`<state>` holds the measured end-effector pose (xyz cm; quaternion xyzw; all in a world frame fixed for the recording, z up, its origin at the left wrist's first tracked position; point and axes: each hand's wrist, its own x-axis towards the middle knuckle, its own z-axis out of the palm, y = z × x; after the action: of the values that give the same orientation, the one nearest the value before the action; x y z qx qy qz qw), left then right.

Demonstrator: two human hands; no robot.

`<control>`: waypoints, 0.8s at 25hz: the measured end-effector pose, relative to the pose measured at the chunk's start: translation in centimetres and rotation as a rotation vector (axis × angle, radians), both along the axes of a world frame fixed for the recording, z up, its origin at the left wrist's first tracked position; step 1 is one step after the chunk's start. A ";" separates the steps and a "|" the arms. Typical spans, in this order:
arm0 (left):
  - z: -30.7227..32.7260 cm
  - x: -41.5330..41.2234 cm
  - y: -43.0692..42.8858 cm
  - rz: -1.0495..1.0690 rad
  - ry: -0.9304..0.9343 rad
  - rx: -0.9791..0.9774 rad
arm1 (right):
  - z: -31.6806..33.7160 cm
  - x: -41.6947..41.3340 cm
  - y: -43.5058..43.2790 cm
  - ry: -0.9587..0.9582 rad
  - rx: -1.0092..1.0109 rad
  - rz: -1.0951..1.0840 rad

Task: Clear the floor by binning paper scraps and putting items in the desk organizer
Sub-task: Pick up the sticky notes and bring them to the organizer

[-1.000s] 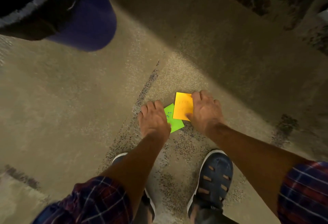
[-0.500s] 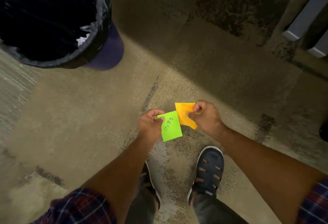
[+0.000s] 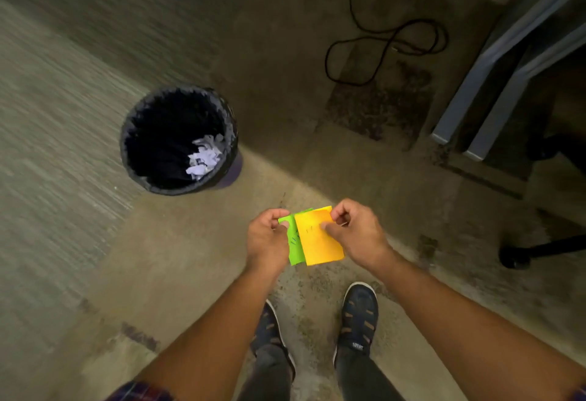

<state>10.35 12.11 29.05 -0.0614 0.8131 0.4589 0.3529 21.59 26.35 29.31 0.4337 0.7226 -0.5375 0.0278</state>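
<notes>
Both hands pinch overlapping notes above the floor: left hand (image 3: 267, 239) on the green note (image 3: 293, 243), right hand (image 3: 356, 232) on the orange note (image 3: 318, 238). A loose pinch could drop one short of the bin (image 3: 134, 134).

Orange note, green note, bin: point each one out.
orange note (image 3: 318, 242): head view, middle of its face.
green note (image 3: 294, 251): head view, the strip showing left of the orange one.
bin (image 3: 139, 175): head view, lower left rim with the black liner.
</notes>
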 end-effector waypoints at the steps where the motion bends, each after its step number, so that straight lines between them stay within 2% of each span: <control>1: 2.7 -0.2 0.6 0.018 0.004 0.039 | 2.5 -0.1 0.3 0.009 -0.001 -0.018; 4: 10.3 -0.2 2.3 0.054 -0.045 0.140 | 9.4 0.0 1.0 0.040 0.004 -0.073; 6: 15.2 0.0 3.3 0.001 -0.091 0.170 | 14.1 0.5 1.6 0.064 0.009 -0.115; 9: 21.3 0.7 4.8 -0.084 -0.133 0.232 | 20.0 1.7 3.0 0.075 0.119 -0.146; 16: 34.0 3.6 9.7 -0.215 -0.102 0.317 | 32.0 6.2 6.6 0.134 0.132 -0.201; 20: 40.4 5.5 12.1 -0.355 -0.008 0.294 | 38.2 8.6 8.7 0.193 0.154 -0.267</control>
<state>15.82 24.24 69.43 0.1331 0.7341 0.5029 0.4365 30.16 35.03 67.51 0.4732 0.6969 -0.5187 -0.1465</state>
